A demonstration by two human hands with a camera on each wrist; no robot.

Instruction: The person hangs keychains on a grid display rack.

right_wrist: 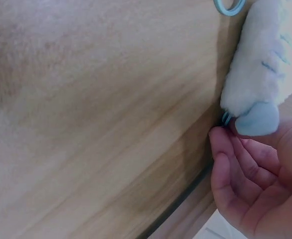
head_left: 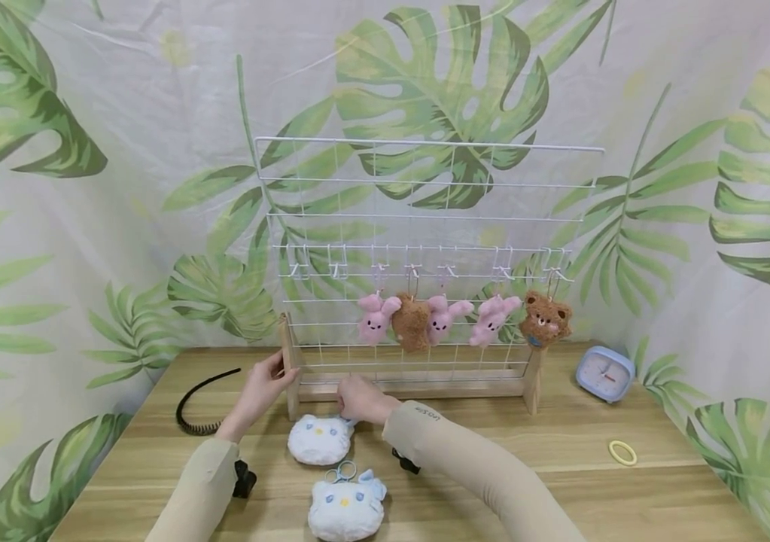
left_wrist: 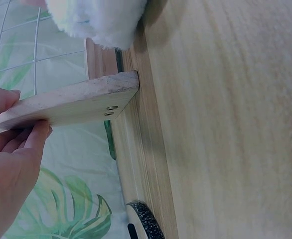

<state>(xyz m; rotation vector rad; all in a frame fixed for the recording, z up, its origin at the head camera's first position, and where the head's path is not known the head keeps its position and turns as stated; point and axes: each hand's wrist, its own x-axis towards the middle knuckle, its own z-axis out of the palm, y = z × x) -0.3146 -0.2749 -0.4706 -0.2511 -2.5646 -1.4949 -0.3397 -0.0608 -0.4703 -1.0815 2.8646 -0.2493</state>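
Observation:
My left hand [head_left: 264, 384] grips the upright wooden post [head_left: 292, 404] at the left end of a white wire rack [head_left: 429, 142], thumb and fingers on opposite faces in the left wrist view. With my right hand [head_left: 362, 400], I pinch the small blue ring [right_wrist: 226, 118] of a white plush cat keychain [head_left: 319, 440], beside its pale blue bow [right_wrist: 258, 119]. The plush faces up in front of the rack's left part. Nearer me lies a second white plush cat keychain [head_left: 346, 512], its blue ring above its head.
Pink plush bunnies [head_left: 376, 319] and brown plush bears [head_left: 546, 320] hang from the rack's hooks; two hooks [head_left: 337, 271] at left hold nothing. A black headband [head_left: 203, 429] lies left. At right are a blue clock [head_left: 605, 374] and yellow ring [head_left: 611, 450].

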